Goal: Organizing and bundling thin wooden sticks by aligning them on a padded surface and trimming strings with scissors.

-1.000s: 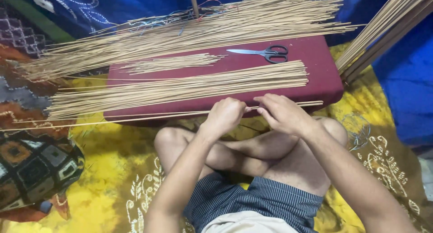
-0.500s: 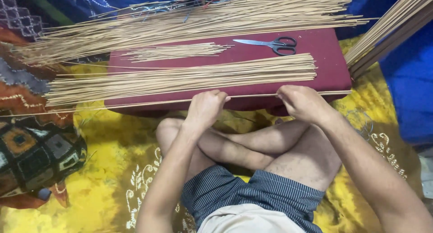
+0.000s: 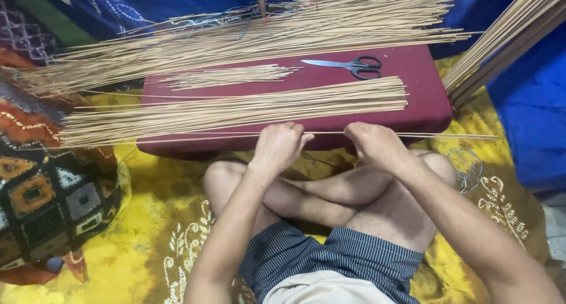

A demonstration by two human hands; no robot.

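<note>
Head view first gives us the yellow patterned cloth (image 3: 147,245) spread over the floor, with blue fabric (image 3: 525,133) along the back and right. On the cloth sits a low maroon desk (image 3: 424,86), and we sit cross-legged just before its near edge, in striped shorts (image 3: 330,257). At far left lies a patchwork cushion (image 3: 47,198).

Across the back of the desk and beyond it spreads a broad pile of thin tan sticks (image 3: 265,33), running well past the left edge. A second long bundle of sticks (image 3: 236,109) lies along the front half of the desk. Between the two sits a short small bundle (image 3: 230,75). More sticks lean in a slanting sheaf (image 3: 507,39) at upper right.

Grey-handled scissors (image 3: 348,65) lie shut on the desk, right of centre, apart from both hands.

Our left hand (image 3: 277,146) and right hand (image 3: 374,145) are each closed on one single thin stick (image 3: 454,136), held level along the desk's front edge, the hands near each other but not touching.
</note>
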